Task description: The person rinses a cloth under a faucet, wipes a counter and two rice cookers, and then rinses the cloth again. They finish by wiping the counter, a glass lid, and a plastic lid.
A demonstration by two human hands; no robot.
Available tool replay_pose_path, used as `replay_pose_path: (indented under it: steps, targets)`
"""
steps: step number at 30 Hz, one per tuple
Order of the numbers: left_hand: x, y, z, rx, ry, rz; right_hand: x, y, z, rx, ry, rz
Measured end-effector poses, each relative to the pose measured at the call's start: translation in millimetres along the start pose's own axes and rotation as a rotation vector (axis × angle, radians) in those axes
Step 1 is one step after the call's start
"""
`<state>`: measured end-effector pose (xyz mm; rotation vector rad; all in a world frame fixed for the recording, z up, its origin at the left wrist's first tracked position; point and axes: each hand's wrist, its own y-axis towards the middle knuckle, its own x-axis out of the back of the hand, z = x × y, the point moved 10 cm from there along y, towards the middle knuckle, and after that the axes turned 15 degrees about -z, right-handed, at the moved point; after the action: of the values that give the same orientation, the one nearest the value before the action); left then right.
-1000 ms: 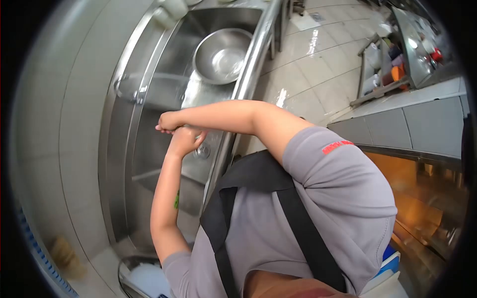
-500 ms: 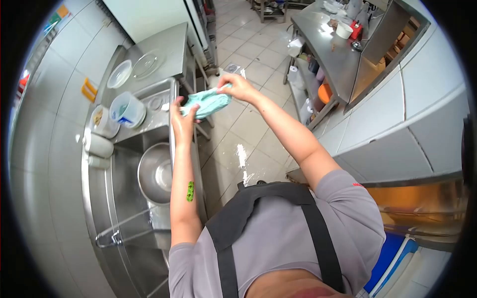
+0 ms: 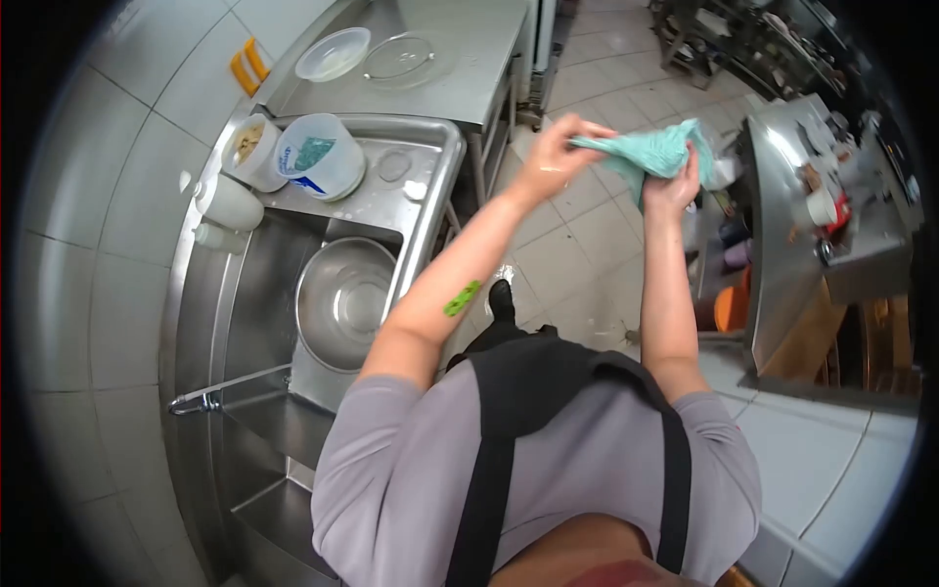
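Observation:
A mint-green cloth (image 3: 650, 149) is stretched between my two hands, above the tiled floor. My left hand (image 3: 559, 157) pinches its left end, with the fingers closed on it. Wrapped in the other end is my right hand (image 3: 675, 184), its thumb pressed over the bunched fabric. A loose corner of the cloth hangs below. On my left forearm sits a green patterned patch (image 3: 462, 298).
At left, a steel sink (image 3: 264, 293) holds a round metal bowl (image 3: 342, 303). Plastic tubs (image 3: 333, 161) and white bottles (image 3: 227, 203) stand along its edge. Clear lids (image 3: 401, 61) lie on the steel counter (image 3: 469, 34). Another steel table (image 3: 797, 264) is at right.
Both hands have moved right with the cloth, away from the sink and over the floor. My right hand has gone from pinching a corner to gripping the bunched cloth. My body has turned.

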<state>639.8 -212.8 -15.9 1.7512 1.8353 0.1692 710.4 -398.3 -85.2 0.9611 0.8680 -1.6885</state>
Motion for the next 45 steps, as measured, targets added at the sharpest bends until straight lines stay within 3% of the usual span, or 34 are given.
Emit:
replay_pose_path:
  steps: [1,2,3,4,6,8,9,10,11,12,13,15,18,20,21,22,24,25,27,29,31,32,35,37,38,40,41,43,45]
  targets:
    - [-10.2,9.8,14.3,0.000,-0.016,0.071,22.4,19.1,-34.1,0.006,-0.111,-0.043]
    - [-26.6,15.8,27.7,-0.031,0.214,0.226,44.7,33.0,-76.5,-0.062,-0.213,-0.065]
    - [-34.8,15.9,42.7,-0.050,0.443,0.371,51.6,42.1,-104.6,-0.024,-0.330,0.041]
    - [-23.3,23.9,47.0,-0.054,0.447,0.356,38.8,55.2,-117.5,-0.033,-0.335,0.052]
    - [-1.1,52.4,44.4,-0.204,0.434,0.333,27.2,86.6,-166.4,-0.407,-0.125,-0.183]
    - [96.7,113.7,56.8,-0.010,0.446,-0.070,14.9,100.1,-211.3,-0.772,0.091,-0.424]
    - [171.6,137.4,61.9,-0.057,0.400,-0.402,-18.8,120.0,-197.5,-0.205,-0.306,0.178]
    - [248.2,156.2,62.6,-0.103,0.796,-0.597,-23.4,130.0,-202.3,-0.212,-0.310,0.170]
    - [314.9,158.9,51.2,-0.048,0.953,-0.857,-37.3,130.3,-210.0,-0.403,-0.146,0.197]
    - [386.1,154.3,62.9,0.218,1.348,-1.051,-59.2,125.9,-211.6,-0.589,0.024,0.223]
    - [447.0,145.0,67.5,0.383,1.380,-1.261,-82.8,111.2,-210.2,-0.639,0.011,0.104]
    - [514.9,142.0,84.1,0.625,1.468,-1.338,-90.7,125.2,-225.2,-0.659,-0.057,0.026]
    - [535.2,158.1,85.4,0.647,1.407,-1.296,-93.9,157.2,-270.6,-0.711,-0.101,-0.074]
    - [552.3,163.7,96.1,0.657,1.350,-1.215,-97.4,183.4,-299.4,-0.600,-0.195,-0.097]
    - [557.5,164.0,108.6,0.672,1.291,-1.127,-110.4,196.5,-307.6,-0.470,-0.199,0.052]
    - [551.5,159.7,105.1,0.683,1.298,-1.148,-117.9,203.9,-326.1,-0.493,-0.204,0.054]
    - [527.7,143.7,106.8,0.845,1.043,-1.235,-144.1,223.4,-372.7,-0.563,-0.221,0.056]
    - [532.1,138.3,121.5,0.818,0.818,-1.278,-153.6,247.8,-408.5,-0.590,-0.220,0.077]
    - [522.1,137.0,137.5,0.683,0.447,-1.312,-190.1,266.0,-488.7,-0.835,0.002,0.503]
    - [490.1,137.5,133.1,0.581,0.312,-1.333,-232.7,274.0,-521.0,-0.562,-0.354,0.559]
    - [459.5,147.3,119.9,0.445,0.137,-1.342,-269.9,262.7,-580.7,-0.651,-0.740,0.796]
    - [452.8,145.7,113.8,0.437,0.144,-1.366,-279.2,258.1,-598.4,-0.673,-0.735,0.809]
    - [428.9,143.7,65.5,0.321,0.389,-1.427,-287.7,226.0,-648.6,-0.776,-0.912,0.881]
    - [403.7,143.5,11.0,0.209,0.634,-1.487,-275.6,209.5,-673.3,-0.729,-1.319,0.921]
    - [391.1,143.5,-7.1,0.204,0.654,-1.511,-278.8,192.8,-681.3,-0.754,-1.306,0.941]
    - [353.1,157.0,-61.1,0.037,1.137,-1.432,-267.6,163.9,-691.9,-0.870,-1.384,0.917]
    - [345.1,155.9,-71.0,0.032,1.159,-1.445,-263.7,155.2,-707.0,-0.886,-1.368,0.936]
    - [321.8,162.2,-99.0,-0.064,1.510,-1.403,-273.1,154.5,-730.0,-0.326,-1.588,1.188]
    - [317.6,155.7,-112.6,-0.115,1.547,-1.415,-261.1,153.2,-748.4,-0.321,-1.566,1.123]
